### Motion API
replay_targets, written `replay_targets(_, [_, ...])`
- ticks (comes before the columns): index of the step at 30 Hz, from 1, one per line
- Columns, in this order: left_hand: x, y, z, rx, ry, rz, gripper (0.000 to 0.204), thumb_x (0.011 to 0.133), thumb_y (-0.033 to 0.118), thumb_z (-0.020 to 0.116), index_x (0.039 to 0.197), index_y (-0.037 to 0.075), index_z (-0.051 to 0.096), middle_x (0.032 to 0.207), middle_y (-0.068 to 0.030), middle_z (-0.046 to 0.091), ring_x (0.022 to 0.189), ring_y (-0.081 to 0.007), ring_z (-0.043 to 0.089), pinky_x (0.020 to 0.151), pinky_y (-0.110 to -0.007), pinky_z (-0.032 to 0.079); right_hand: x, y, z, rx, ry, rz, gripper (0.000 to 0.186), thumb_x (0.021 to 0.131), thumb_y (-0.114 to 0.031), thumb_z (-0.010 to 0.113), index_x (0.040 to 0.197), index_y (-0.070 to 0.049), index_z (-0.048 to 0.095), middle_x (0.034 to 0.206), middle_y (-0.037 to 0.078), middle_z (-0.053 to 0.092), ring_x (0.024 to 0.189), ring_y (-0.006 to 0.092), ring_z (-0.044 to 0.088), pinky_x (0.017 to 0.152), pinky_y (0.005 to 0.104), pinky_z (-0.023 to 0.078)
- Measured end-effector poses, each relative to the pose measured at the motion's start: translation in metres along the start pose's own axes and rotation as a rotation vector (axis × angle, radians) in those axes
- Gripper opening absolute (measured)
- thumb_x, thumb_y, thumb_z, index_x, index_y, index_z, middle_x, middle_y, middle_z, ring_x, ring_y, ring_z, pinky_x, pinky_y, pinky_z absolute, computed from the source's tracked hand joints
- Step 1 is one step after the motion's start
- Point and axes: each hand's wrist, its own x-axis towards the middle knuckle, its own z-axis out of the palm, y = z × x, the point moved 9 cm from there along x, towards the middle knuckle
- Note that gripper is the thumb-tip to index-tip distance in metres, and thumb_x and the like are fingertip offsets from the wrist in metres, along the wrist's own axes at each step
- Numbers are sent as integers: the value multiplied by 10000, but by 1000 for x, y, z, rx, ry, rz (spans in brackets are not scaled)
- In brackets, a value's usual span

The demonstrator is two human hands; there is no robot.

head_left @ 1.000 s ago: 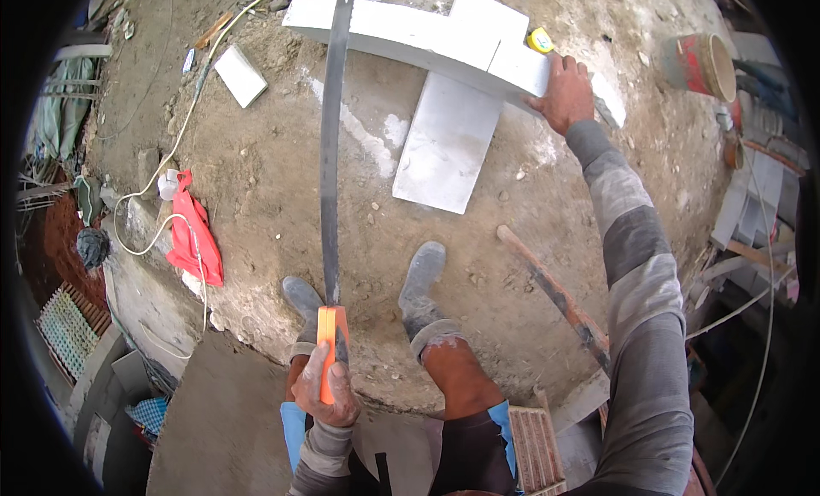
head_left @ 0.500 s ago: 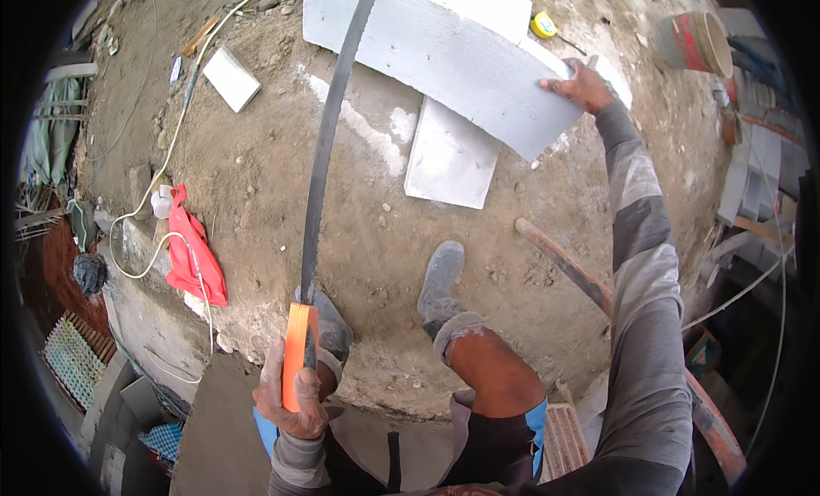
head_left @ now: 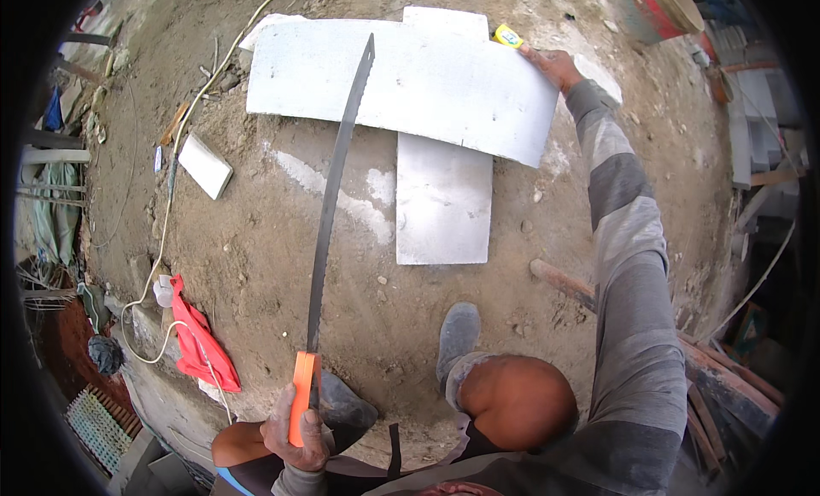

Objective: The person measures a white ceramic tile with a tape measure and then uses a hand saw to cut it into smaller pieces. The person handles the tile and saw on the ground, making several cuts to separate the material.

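My left hand is closed round the orange handle of a handsaw. Its long, dark toothed blade points away from me, and the tip appears over a long white block. At that block's far right corner, my right hand grips the edge, its fingers partly hidden. A yellow tape measure lies right by those fingertips. Under the long block, crosswise, is another white block, showing on both sides. A short dark mark shows on the long block's near edge, towards the right.
A small white offcut lies left on the dirt, near a pale cable. Red cloth is lower left. A stained bucket stands far right. Wooden poles lie beside my right arm. My boots are on the ground.
My knees have bent more and the view has shifted, so the blocks appear lower. The saw handle has dropped towards me. My right hand stays at the block's right end, nearer the tape measure.
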Motion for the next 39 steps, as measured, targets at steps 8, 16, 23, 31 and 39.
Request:
replay_targets(8, [48, 5, 77, -82, -13, 6, 267, 901, 175, 650, 1074, -23, 700, 954, -161, 721, 739, -233, 666, 686, -326, 483, 18, 32, 19, -45, 41, 38, 992, 701, -793, 641, 960, 164, 674, 929, 275, 692, 852, 321, 700, 757, 381, 544])
replay_targets(16, [100, 29, 143, -291, -83, 138, 189, 943, 58, 591, 1073, -33, 692, 758, -15, 592, 600, -47, 507, 524, -223, 385, 1, 98, 38, 175, 176, 182, 1090, 695, -756, 682, 1217, 190, 541, 1206, 330, 600, 1139, 388, 609, 960, 387, 478])
replay_targets(23, [133, 52, 177, -355, -147, 75, 210, 926, 79, 622, 1080, -47, 689, 944, -189, 718, 854, -214, 695, 767, -306, 517, -55, 121, 87, 890, 139, 201, 977, 809, -621, 678, 1333, 168, 438, 1305, 285, 550, 1196, 338, 553, 1000, 351, 439])
replay_targets(31, [135, 46, 202, -377, -201, 29, 215, 933, 82, 611, 1088, -46, 686, 975, -186, 718, 884, -216, 693, 790, -303, 516, -44, 144, 88, 712, 275, 300, 893, 827, -626, 658, 1276, 134, 521, 1246, 230, 593, 1131, 283, 568, 987, 317, 423])
replay_targets(39, [123, 48, 205, -387, -213, 38, 221, 939, 89, 608, 1081, -61, 687, 984, -195, 716, 893, -228, 695, 809, -316, 521, -37, 152, 87, 685, 343, 271, 833, 848, -618, 642, 1230, 120, 585, 1182, 196, 639, 1071, 248, 595, 953, 304, 438])
